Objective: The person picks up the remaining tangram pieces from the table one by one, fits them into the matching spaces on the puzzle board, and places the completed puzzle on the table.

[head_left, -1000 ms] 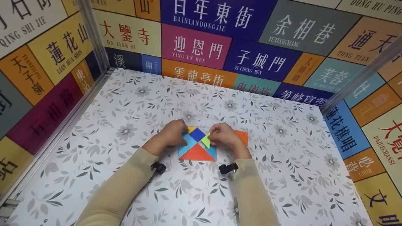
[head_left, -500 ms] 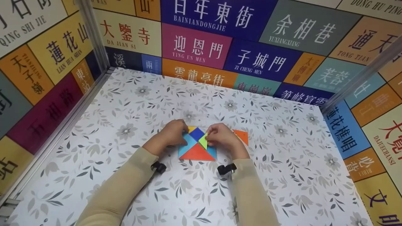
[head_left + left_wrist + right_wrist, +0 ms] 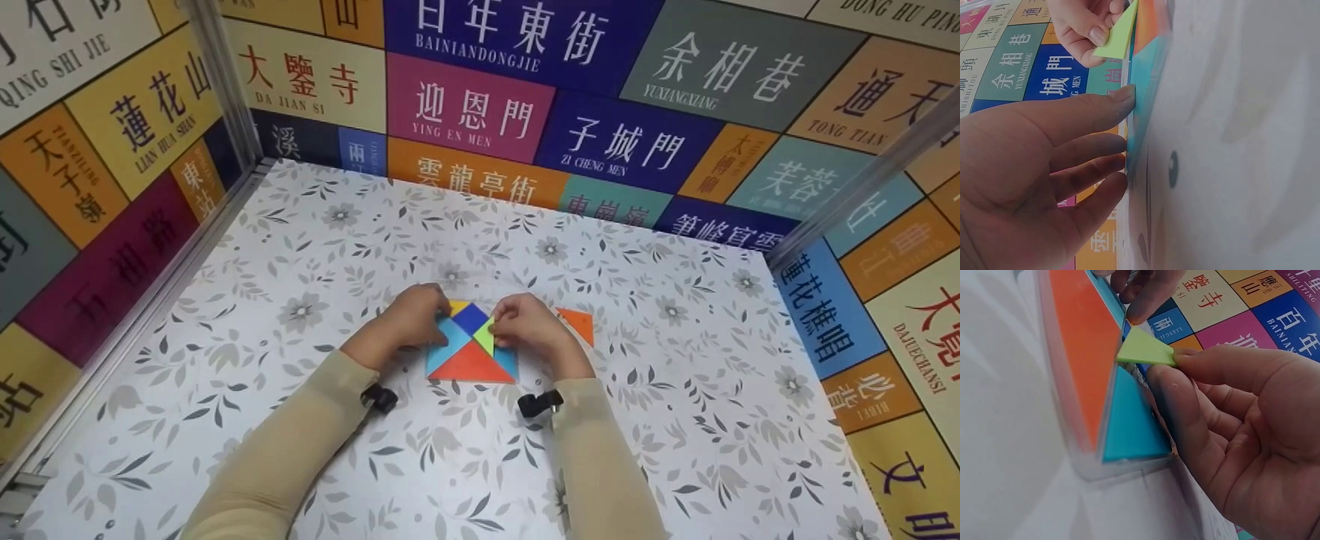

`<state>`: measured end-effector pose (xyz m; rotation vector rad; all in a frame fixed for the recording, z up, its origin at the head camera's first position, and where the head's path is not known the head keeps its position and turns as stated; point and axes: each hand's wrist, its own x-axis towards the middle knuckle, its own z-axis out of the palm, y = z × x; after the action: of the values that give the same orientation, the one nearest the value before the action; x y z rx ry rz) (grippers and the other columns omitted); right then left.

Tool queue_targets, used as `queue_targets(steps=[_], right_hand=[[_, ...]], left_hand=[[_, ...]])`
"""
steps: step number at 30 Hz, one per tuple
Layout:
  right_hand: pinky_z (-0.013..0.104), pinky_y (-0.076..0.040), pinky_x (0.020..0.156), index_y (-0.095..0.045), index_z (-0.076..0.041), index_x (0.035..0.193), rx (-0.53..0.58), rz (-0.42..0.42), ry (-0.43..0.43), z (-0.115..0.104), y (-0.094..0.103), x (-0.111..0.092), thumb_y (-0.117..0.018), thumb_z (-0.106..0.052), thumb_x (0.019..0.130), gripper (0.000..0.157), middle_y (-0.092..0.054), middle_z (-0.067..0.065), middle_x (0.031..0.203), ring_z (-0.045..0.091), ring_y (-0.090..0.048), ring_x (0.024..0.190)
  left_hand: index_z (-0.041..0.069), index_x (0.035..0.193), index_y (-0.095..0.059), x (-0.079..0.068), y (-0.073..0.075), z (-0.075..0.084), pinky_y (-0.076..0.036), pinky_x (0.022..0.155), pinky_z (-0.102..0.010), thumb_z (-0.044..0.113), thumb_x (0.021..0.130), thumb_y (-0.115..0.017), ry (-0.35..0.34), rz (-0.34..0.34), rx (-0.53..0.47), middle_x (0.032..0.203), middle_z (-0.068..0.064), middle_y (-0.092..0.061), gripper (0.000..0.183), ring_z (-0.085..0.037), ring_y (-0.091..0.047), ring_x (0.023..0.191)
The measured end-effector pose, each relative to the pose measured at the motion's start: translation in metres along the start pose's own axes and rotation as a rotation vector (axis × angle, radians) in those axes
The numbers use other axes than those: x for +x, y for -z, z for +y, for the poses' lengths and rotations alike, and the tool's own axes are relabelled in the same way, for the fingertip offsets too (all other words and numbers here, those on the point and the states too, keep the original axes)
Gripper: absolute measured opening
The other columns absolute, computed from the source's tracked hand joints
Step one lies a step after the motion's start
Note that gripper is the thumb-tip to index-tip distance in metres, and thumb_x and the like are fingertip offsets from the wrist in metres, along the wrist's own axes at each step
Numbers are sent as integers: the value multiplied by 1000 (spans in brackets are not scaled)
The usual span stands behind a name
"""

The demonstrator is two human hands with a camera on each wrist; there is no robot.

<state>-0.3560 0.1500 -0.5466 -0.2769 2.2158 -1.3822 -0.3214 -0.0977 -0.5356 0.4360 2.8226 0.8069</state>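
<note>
My right hand [image 3: 529,326] pinches a lime-green tangram piece [image 3: 1145,349] between thumb and forefinger. The piece is tilted, one edge right at the puzzle in the right wrist view. Below it lies a tangram in a shallow clear tray [image 3: 1081,471]. Its pieces include a dark blue square [image 3: 471,319], an orange triangle [image 3: 472,364], a large light blue piece [image 3: 444,346], a smaller light blue piece [image 3: 1133,422] and a bit of yellow [image 3: 456,307]. My left hand [image 3: 409,319] rests its thumb and extended fingertips along the tray's left side, partly hiding that corner.
An orange piece or card [image 3: 579,327] lies just right of my right hand, partly covered by it. The flower-patterned tabletop [image 3: 450,465] is bordered by printed sign panels [image 3: 465,97] at the back and sides. Black wrist straps [image 3: 379,400] sit on both sleeves.
My right hand has moved slightly left, bringing the green piece down against the dark blue square and covering the gap beside the orange triangle. My left hand has stayed in place.
</note>
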Motion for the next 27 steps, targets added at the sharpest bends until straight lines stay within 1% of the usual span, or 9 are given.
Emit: queue_targets(steps=[6,12,16,21,27], right_hand=[[25,-59,66,-68,-6,91,-12,20,-8,-1,-1,0,-77,-3,90,9,-68,3,73,14,-65,64],[25,-59,68,-69,-8,92,-40,24,-45,-2,-2,1,-77,-5,90,8,-69,3,76,14,-67,68],[26,-59,68,-69,-9,91,-56,35,-59,-4,-3,0,-76,-5,90,8,-69,3,77,15,-67,69],[27,-59,68,-69,-8,91,-89,49,-57,-6,-5,-1,-76,-4,90,8,-70,5,80,16,-67,70],[26,-56,65,-69,-8,91,-145,68,-45,-5,-6,0,-76,-5,90,8,-68,4,74,15,-63,66]], left_hand=[[2,121,-78,0,0,-1,-55,106,-43,16,75,-95,-11,-2,4,120,-10,-71,51,-29,-66,113],[0,119,-79,0,-2,-1,-56,104,-43,14,74,-95,-38,16,5,119,-11,-72,50,-30,-68,111],[1,119,-79,0,-2,-1,-56,103,-42,13,74,-96,-27,17,-2,119,-11,-72,50,-29,-68,110],[1,120,-79,0,-2,0,-56,105,-42,14,74,-96,-15,12,9,120,-11,-72,51,-29,-68,112],[2,120,-79,1,-3,-1,-56,105,-42,14,74,-96,-19,15,13,119,-11,-72,51,-29,-68,111]])
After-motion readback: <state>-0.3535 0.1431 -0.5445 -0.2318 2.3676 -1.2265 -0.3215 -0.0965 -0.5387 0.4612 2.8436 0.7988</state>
